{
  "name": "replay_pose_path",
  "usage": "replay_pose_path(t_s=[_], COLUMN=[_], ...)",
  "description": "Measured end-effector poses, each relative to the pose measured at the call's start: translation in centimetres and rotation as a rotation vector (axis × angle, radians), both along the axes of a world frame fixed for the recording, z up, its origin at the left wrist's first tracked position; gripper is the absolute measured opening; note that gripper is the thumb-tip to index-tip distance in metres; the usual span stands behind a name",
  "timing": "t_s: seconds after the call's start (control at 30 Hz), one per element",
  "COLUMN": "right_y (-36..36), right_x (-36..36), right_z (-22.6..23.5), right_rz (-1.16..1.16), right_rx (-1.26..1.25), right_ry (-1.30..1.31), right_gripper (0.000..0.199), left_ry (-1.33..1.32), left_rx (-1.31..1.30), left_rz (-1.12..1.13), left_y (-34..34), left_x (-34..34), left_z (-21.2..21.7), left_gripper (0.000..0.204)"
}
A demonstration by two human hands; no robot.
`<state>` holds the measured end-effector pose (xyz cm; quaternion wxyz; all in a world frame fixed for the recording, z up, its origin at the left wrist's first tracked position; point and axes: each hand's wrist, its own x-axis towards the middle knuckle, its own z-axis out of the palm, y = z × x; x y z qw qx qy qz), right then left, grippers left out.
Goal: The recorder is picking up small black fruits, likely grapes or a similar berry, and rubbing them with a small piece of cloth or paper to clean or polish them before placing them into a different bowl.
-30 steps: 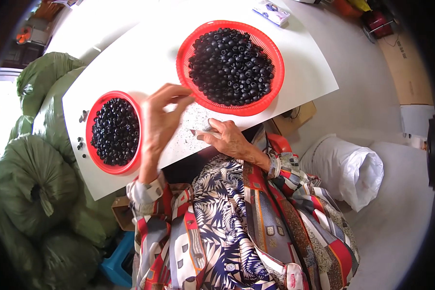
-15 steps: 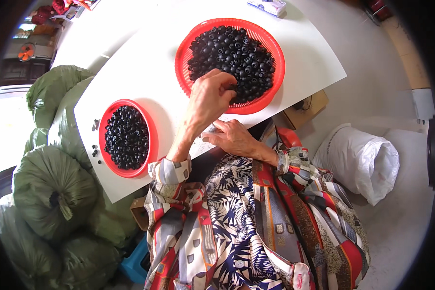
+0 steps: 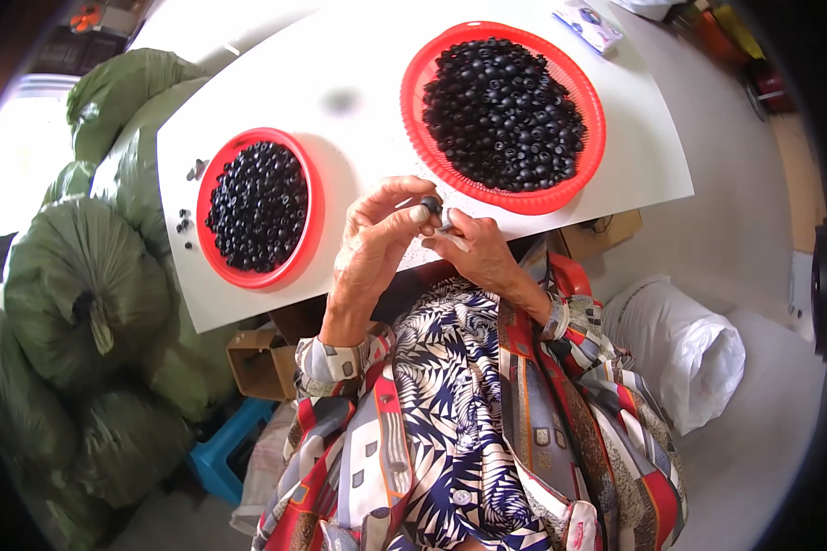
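My left hand (image 3: 375, 241) pinches one small round black piece (image 3: 430, 204) between thumb and fingers at the table's near edge. Close against it, the fingers of my right hand (image 3: 480, 253) are closed round a small pale tool or blade (image 3: 450, 226); its exact kind is mostly hidden by the fingers. Beyond my hands stands a large red plastic basket (image 3: 411, 119), heaped with similar black pieces (image 3: 505, 115), some showing a hole. To the left, a smaller red basin (image 3: 316, 216) is filled with smaller-looking shiny black pieces (image 3: 257, 207).
Both containers stand on a white table (image 3: 368, 55). A few loose bits (image 3: 184, 220) lie left of the basin, and a packet (image 3: 590, 26) at the far right. Green sacks (image 3: 87, 285) crowd the left floor, near a blue stool (image 3: 230, 441). A white sack (image 3: 680, 358) stands right.
My left hand has come back from the large basket with a black piece and met my right hand at the table edge. The whole view has shifted as well.
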<state>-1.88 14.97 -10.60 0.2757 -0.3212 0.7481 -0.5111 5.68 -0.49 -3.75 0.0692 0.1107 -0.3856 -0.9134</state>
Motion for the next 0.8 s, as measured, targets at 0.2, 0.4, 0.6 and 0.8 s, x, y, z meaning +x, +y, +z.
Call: replay_pose_path(t_s=[0.2, 0.4, 0.6, 0.8], right_y=[0.1, 0.2, 0.5, 0.3], right_x=[0.2, 0.1, -0.2, -0.1], right_z=[0.1, 1.0, 0.4, 0.6], right_rz=[0.009, 0.106, 0.171, 0.073], right_rx=[-0.022, -0.096, -0.036, -0.018], right_ry=[-0.006, 0.118, 0.263, 0.031], right_gripper=[0.024, 0.029, 0.03, 0.022], left_ry=[-0.014, -0.038, -0.042, -0.051], left_rx=[0.145, 0.193, 0.187, 0.009], left_rz=[0.094, 0.185, 0.211, 0.259], left_y=[-0.4, -0.4, -0.5, -0.1], left_x=[2.6, 3.7, 4.3, 4.1], left_z=[-2.8, -4.1, -4.9, -3.7], left_gripper=[0.021, 0.022, 0.024, 0.026])
